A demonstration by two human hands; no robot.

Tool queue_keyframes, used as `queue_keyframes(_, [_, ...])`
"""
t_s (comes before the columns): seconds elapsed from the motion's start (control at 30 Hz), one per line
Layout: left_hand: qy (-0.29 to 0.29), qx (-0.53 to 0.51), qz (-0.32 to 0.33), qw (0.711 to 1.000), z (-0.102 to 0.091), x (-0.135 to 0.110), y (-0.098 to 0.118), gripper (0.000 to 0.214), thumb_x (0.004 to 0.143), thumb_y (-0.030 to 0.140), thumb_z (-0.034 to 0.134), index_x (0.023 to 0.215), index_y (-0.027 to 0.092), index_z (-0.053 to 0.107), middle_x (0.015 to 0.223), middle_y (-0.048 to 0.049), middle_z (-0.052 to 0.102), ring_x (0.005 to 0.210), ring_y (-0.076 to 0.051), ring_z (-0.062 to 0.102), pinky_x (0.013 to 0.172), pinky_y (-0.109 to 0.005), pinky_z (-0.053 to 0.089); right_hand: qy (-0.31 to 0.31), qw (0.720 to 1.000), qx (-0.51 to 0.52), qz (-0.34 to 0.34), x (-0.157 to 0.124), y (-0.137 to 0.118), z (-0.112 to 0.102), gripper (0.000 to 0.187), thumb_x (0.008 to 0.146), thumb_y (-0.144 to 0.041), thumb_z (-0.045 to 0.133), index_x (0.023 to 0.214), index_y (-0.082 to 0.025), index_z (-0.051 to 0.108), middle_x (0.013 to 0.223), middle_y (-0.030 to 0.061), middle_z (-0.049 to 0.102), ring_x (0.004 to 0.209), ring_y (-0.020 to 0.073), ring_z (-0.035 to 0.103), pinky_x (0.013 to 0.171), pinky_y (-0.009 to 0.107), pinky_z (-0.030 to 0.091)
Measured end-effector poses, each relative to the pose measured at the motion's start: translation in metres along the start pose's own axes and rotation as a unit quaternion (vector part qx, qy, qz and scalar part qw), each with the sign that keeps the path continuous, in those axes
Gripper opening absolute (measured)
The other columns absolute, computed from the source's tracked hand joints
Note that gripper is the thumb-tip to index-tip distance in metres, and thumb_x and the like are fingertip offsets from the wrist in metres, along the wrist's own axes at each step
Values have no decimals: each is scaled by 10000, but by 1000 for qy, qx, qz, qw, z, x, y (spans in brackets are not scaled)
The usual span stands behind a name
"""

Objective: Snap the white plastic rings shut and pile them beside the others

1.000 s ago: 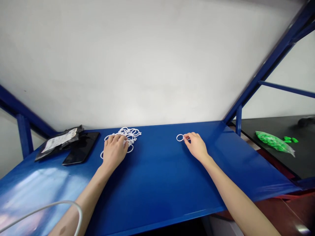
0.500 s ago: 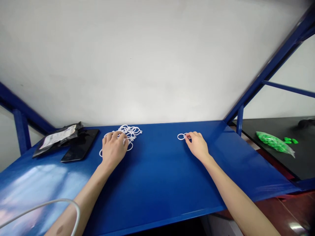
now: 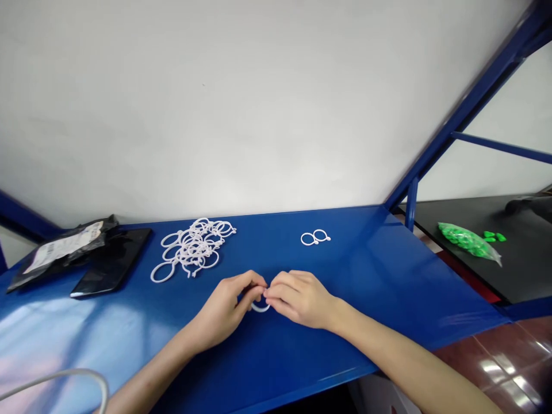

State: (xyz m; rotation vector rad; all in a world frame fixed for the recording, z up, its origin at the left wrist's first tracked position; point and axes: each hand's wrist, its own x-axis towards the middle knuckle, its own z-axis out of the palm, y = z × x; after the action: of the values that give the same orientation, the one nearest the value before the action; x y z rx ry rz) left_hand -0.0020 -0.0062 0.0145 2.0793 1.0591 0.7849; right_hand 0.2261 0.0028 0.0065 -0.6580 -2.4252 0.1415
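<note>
Between both hands, over the front middle of the blue table [image 3: 302, 356], is a white ring [image 3: 261, 309]; only its lower curve shows below my fingers. My left hand [image 3: 230, 307] pinches its left side. My right hand [image 3: 299, 298] has its fingertips closed on the ring from the right, close against the left fingertips. A tangled pile of white rings [image 3: 196, 244], some of them open at a small clasp, lies to the back left. Farther right, two white rings [image 3: 307, 238] lie side by side, each with a small knob.
A black plastic parcel with a white label [image 3: 64, 247] overlaps a black flat device [image 3: 114, 267] at left. A white cable [image 3: 73, 372] curves at the front left. Beyond the blue frame post [image 3: 411, 204], a bag of green pieces [image 3: 468, 240] lies on a black surface.
My left hand has left the pile and come to the front middle with a white ring. My right hand has let go of the rings at right and joined it.
</note>
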Motion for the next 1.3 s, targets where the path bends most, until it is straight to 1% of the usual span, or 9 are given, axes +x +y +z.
queue_keyframes(0.07, [-22, -30, -25, 999, 4, 0, 1, 221, 1035, 303, 475, 921, 218, 644, 754, 31, 672, 640, -116, 602, 609, -210, 474, 1, 999, 36, 8, -1, -1, 3, 174, 1051, -327, 537, 1035, -226, 678, 917, 37, 749, 770, 157, 709, 711, 279, 555])
queue_keyframes(0.2, [-22, -44, -41, 998, 2, 3, -4, 239, 1035, 308, 456, 918, 216, 643, 727, 34, 658, 620, -111, 570, 588, -205, 444, -1, 993, 107, 47, -1, -1, -2, 147, 1027, -277, 566, 1117, -229, 673, 1013, 46, 767, 850, 164, 736, 758, 277, 572])
queue_keyframes(0.33, [-23, -53, -51, 997, 1, 3, -6, 269, 1042, 347, 439, 922, 213, 639, 722, 33, 655, 602, -110, 560, 578, -207, 437, -4, 991, 124, 55, 1, -3, -6, 207, 1007, -200, 538, 1160, -238, 672, 1052, 47, 767, 877, 162, 735, 771, 273, 572])
queue_keyframes(0.57, [-18, -13, -60, 998, 2, 1, -5, 257, 1024, 384, 486, 965, 222, 676, 752, 29, 676, 667, -127, 603, 636, -226, 451, 34, 985, 147, 81, 0, 1, 0, 153, 977, -154, 565, 1072, -192, 679, 925, 40, 748, 741, 136, 693, 696, 248, 557])
queue_keyframes(0.83, [-13, 20, -36, 999, 4, 0, -9, 249, 1036, 370, 471, 1039, 243, 685, 877, 17, 724, 735, -137, 644, 672, -236, 483, 45, 992, 115, 31, 2, -1, -3, 102, 987, -140, 576, 995, -179, 670, 894, 46, 751, 773, 152, 706, 720, 256, 568])
queue_keyframes(1.03, [-10, 44, -17, 999, 5, -1, -8, 227, 1035, 358, 488, 1074, 249, 683, 865, 21, 734, 715, -132, 667, 658, -232, 506, 32, 993, 106, 31, -1, 3, 1, 115, 1001, -159, 571, 1003, -184, 683, 912, 49, 753, 798, 157, 712, 735, 261, 569])
queue_keyframes(1.17, [54, 132, 12, 990, -2, 3, -16, 262, 1032, 378, 494, 1170, 250, 676, 1057, -24, 754, 892, -174, 716, 798, -279, 557, 54, 989, 115, 70, -1, 13, -2, 130, 1005, -177, 563, 1024, -190, 691, 929, 51, 751, 806, 156, 713, 729, 262, 571])
queue_keyframes(1.23, [118, 228, 25, 966, -14, 6, -26, 274, 1023, 360, 490, 1147, 217, 689, 1063, -61, 752, 951, -222, 709, 871, -341, 555, 74, 986, 95, 112, -1, 21, -6, 133, 1007, -199, 567, 1038, -197, 696, 942, 52, 754, 813, 161, 715, 731, 270, 572])
queue_keyframes(1.3, [167, 341, 26, 925, -33, 8, -38, 299, 1010, 300, 458, 1137, 178, 700, 1068, -107, 747, 991, -282, 682, 915, -418, 533, 92, 980, 52, 168, -2, 31, -11, 139, 1006, -209, 567, 1051, -207, 698, 973, 52, 764, 823, 171, 724, 740, 286, 573])
